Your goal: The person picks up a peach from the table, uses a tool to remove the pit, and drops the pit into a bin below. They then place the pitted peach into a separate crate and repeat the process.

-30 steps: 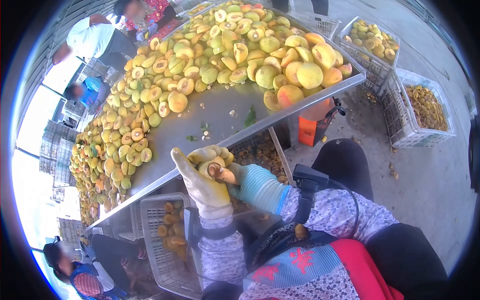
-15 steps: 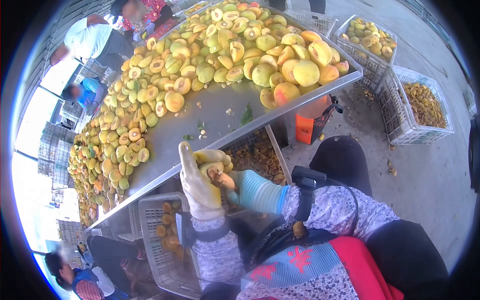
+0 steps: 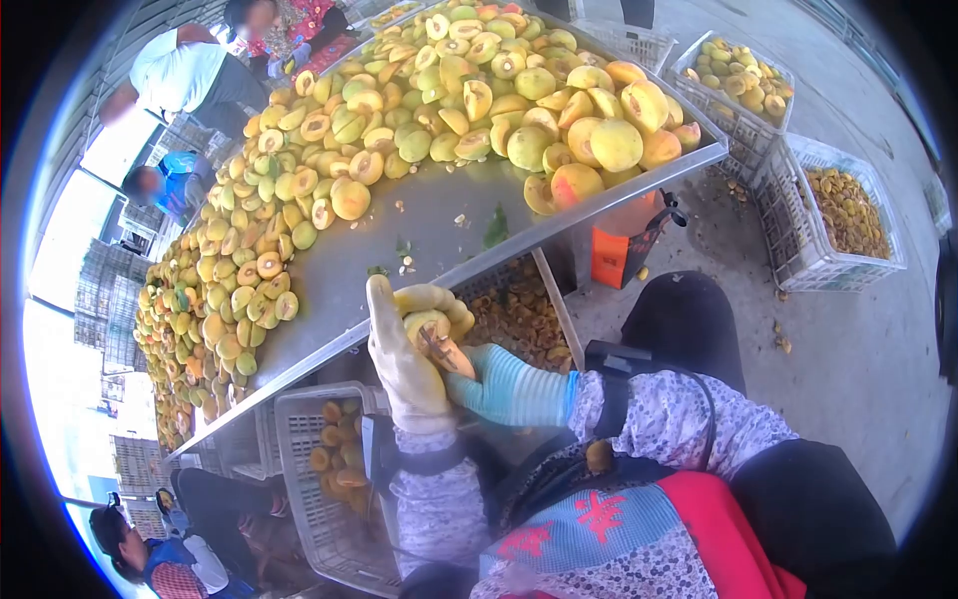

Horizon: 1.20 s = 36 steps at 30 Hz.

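My left hand (image 3: 404, 364), in a cream glove, is closed round a yellow peach half (image 3: 427, 327) with its thumb raised. My right hand (image 3: 514, 384), in a striped teal glove, grips a small pitting tool (image 3: 449, 353) with a light brown surface and a dark narrow part. The tool's end is against the peach's cut face; its tip cannot be made out clearly. Both hands are close together, just in front of the metal table's rim (image 3: 519, 240). Beyond them, many halved peaches (image 3: 399, 110) are heaped on the table.
Below the table, a crate of brown scraps (image 3: 519, 314) stands behind my hands. A white crate (image 3: 289, 429) with peach pieces is at my left. Two more filled crates (image 3: 788, 200) and an orange-and-black container (image 3: 611, 255) are at right. Other people (image 3: 190, 75) are at left.
Both hands have shifted slightly right. The pitting tool and peach have turned, so the cut face and the tool's dark part now show more.
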{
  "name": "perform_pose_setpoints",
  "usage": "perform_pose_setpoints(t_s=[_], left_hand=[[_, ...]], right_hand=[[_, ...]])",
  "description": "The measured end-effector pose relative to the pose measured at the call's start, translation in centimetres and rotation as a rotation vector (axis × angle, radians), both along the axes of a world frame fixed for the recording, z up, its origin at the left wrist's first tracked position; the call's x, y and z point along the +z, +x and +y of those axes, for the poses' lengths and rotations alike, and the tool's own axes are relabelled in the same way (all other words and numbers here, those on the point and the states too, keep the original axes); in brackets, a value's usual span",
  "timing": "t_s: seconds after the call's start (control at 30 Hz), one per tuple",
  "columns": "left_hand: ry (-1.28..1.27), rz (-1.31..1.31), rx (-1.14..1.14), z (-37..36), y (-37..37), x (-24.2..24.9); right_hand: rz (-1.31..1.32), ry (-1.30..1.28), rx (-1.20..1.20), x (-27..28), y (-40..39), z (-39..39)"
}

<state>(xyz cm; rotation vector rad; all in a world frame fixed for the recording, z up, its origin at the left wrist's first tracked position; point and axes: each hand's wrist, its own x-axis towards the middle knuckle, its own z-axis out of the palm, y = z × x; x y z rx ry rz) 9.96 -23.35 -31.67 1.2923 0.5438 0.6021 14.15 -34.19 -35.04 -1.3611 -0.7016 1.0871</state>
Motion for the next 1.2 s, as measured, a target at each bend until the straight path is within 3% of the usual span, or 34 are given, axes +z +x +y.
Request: perform_pose_setpoints(t_s=[0.07, 0.17, 0.3, 0.5, 0.57, 0.7, 0.73, 0.83, 0.87, 0.93, 1.0, 1.07, 1.13, 1.2], left_hand=[[-0.077, 0.004, 0.048, -0.2, -0.2, 0.6], [-0.079, -0.038, -0.027, 0.5, -0.2, -0.1], [-0.156, -0.072, -0.095, 0.6, -0.2, -0.7], [0.110, 0.103, 0.057, -1.2, 0.2, 0.3], [-0.289, -0.282, -0.234, -0.6, 0.1, -0.5], [-0.407, -0.298, -0.182, -0.5, 0.4, -1.0], [-0.409, -0.296, -0.198, -0.3, 0.3, -1.1], [-0.300, -0.290, -0.224, -0.4, 0.3, -0.9], [-0.191, -0.280, -0.237, -0.5, 0.2, -0.9], [-0.243, -0.263, -0.258, -0.5, 0.2, -0.9], [-0.292, -0.251, -0.278, 0.0, 0.1, -1.0], [-0.456, -0.419, -0.654, 0.8, -0.1, -1.0], [-0.396, -0.390, -0.582, 0.1, 0.0, -0.9], [-0.377, -0.245, -0.249, -0.6, 0.6, 0.0]], right_hand=[[0.008, -0.070, 0.138, 0.4, 0.4, -0.2], [-0.149, -0.093, 0.104, -0.9, 0.2, 0.4], [-0.085, -0.085, 0.083, -0.8, -0.2, -0.1], [-0.329, -0.031, 0.027, -2.9, -0.5, -0.2], [-0.083, 0.038, 0.085, -3.0, -0.7, -0.4], [0.262, -0.023, 0.251, -2.3, 0.1, -1.0], [0.262, -0.025, 0.255, -2.8, -0.3, -0.6], [-0.178, 0.410, -0.094, -3.4, -0.8, 0.3], [-0.079, 0.272, 0.017, -3.0, -0.3, -0.1], [0.019, 0.136, 0.125, -2.6, -0.1, -0.7], [0.365, -0.022, 0.285, -2.6, -0.2, -1.0], [0.309, 0.011, 0.255, -2.1, -0.7, -0.9], [0.256, 0.037, 0.226, -2.2, -0.7, -0.9], [0.092, 0.057, 0.176, -2.6, 0.0, -0.4]])
